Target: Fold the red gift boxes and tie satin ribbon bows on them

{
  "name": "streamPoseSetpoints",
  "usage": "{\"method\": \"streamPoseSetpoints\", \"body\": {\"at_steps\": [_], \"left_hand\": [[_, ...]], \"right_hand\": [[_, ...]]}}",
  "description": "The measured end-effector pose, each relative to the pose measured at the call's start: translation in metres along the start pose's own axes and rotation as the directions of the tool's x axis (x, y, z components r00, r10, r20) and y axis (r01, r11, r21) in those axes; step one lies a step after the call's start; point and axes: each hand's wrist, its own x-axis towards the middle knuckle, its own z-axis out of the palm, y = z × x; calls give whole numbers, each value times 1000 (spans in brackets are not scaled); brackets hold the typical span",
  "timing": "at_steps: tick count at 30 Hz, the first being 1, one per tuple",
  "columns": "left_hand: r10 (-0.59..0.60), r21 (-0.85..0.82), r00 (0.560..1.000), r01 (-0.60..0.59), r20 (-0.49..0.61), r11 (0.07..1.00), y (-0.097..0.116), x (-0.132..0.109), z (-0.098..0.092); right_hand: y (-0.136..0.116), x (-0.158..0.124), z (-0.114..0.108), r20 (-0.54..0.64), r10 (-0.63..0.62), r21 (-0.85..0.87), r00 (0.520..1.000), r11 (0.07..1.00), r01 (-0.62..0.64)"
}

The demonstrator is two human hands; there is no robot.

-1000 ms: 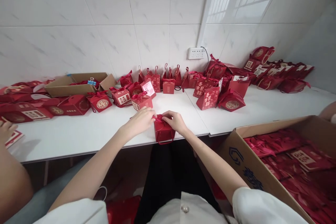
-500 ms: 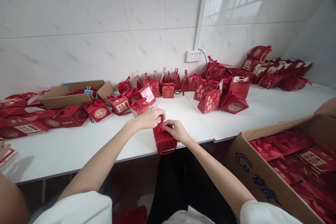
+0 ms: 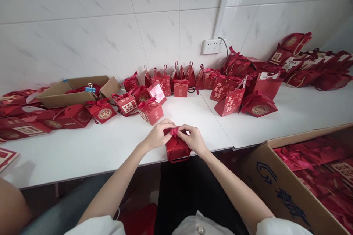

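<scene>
A small red gift box [image 3: 178,150] stands at the table's front edge, right before me, with a red loop hanging at its near side. At its top is a red ribbon [image 3: 174,131], gathered in a knot or bow. My left hand [image 3: 159,135] pinches the ribbon from the left, fingers curled over the box top. From the right, my right hand [image 3: 193,137] pinches the same ribbon between thumb and fingers. Both hands partly cover the top of the box. Another red box [image 3: 151,112] with a ribbon bow stands just beyond my left hand.
Red gift boxes line the white table [image 3: 110,150] along the tiled wall. An open cardboard tray [image 3: 57,99] with a blue clip sits back left. A large carton [image 3: 275,180] full of red boxes stands at right. A power strip [image 3: 213,46] is on the wall. Another person's arm [image 3: 12,205] shows at left.
My hands have drawn level on either side of the ribbon, the left lower than before. The view has tilted down and shifted slightly left. The other person's hand at left has left the view.
</scene>
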Motion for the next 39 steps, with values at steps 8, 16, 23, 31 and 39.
{"method": "streamPoseSetpoints", "body": {"at_steps": [8, 16, 23, 31, 39], "left_hand": [[-25, 39, 998, 28, -53, 999, 3, -15, 8], [-170, 59, 941, 195, -292, 979, 1, -22, 29], [-287, -323, 922, 198, -260, 926, 5, -22, 36], [-362, -521, 910, 214, -201, 826, 6, -21, 38], [-423, -526, 872, 247, -245, 814, 5, -22, 41]], "right_hand": [[-4, -5, 6, -131, 33, -44, 991, 998, -39], [-5, -12, 6, -153, -13, -157, 988, 988, -11], [-8, -10, -7, -29, 0, -189, 1000, 982, -6], [-5, -4, -10, -24, -27, -207, 999, 978, 21], [-8, -24, -21, 43, -216, -461, 975, 862, 211]]}}
